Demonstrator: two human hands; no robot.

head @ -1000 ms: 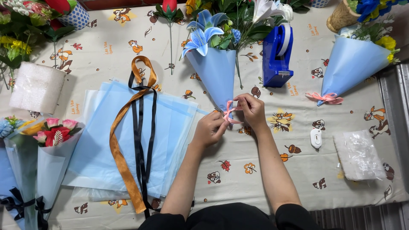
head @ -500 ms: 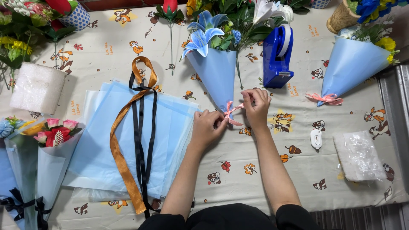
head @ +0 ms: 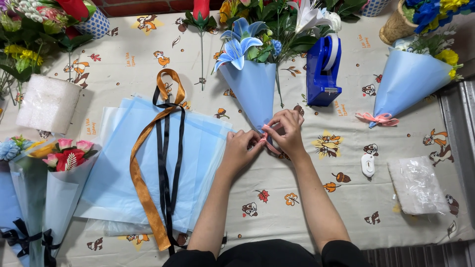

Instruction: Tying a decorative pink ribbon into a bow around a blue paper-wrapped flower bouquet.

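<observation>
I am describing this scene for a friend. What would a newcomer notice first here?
First, both hands, the left hand and the right hand, pinch a pink ribbon at the tip of a blue paper-wrapped bouquet at centre. To the left, orange and black ribbons lie across a stack of light blue sheets.

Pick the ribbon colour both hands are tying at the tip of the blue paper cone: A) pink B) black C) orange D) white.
A: the left hand and right hand pinch a pink ribbon at the narrow end of the blue cone bouquet.
</observation>
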